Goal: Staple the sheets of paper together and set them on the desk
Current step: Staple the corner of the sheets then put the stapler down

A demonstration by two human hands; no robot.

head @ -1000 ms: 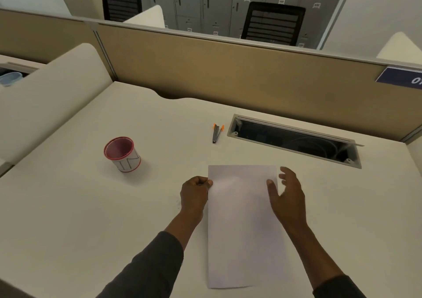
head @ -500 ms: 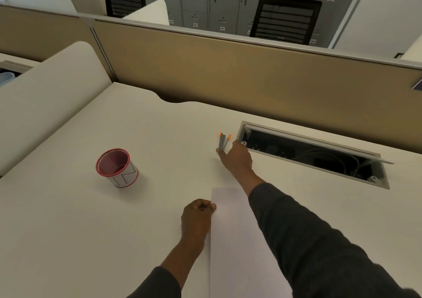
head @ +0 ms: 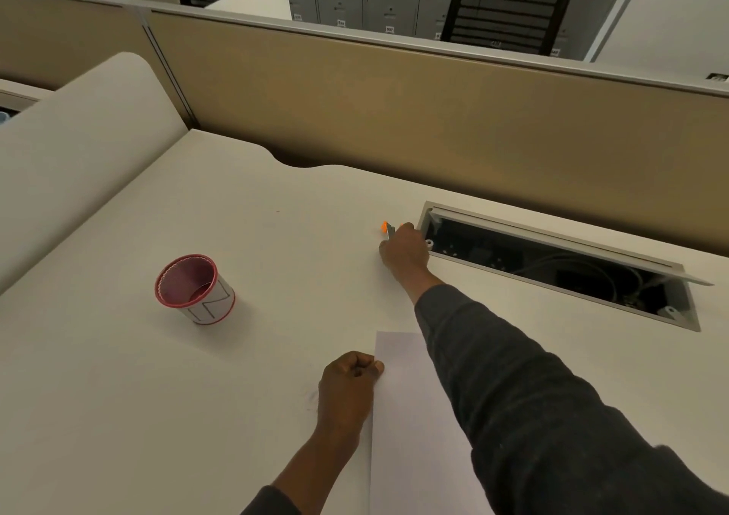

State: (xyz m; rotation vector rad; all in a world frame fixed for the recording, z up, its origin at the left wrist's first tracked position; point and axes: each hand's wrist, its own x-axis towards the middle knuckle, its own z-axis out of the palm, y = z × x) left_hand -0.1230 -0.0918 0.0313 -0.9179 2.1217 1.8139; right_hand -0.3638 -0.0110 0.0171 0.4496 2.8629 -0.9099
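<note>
White sheets of paper [head: 410, 416] lie flat on the pale desk [head: 256, 356] in front of me. My left hand [head: 345, 388] is curled into a fist, its thumb and fingers pinching the sheets' left edge near the top corner. My right arm crosses over the paper, reaching far forward. At the end of it my right hand [head: 404, 252] closes over a small grey stapler [head: 388, 228] with orange ends. Only the stapler's far tip shows past the fingers.
A red-rimmed white cup [head: 195, 289] stands on the left of the desk. An open cable hatch [head: 552, 262] sits just right of the stapler. A tan partition [head: 394, 112] runs along the back, and a rounded white divider [head: 79, 139] bounds the left side.
My right hand left the paper, reached forward and now covers the stapler. My left hand stayed at the sheets' left edge. The camera moved closer to the desk.
</note>
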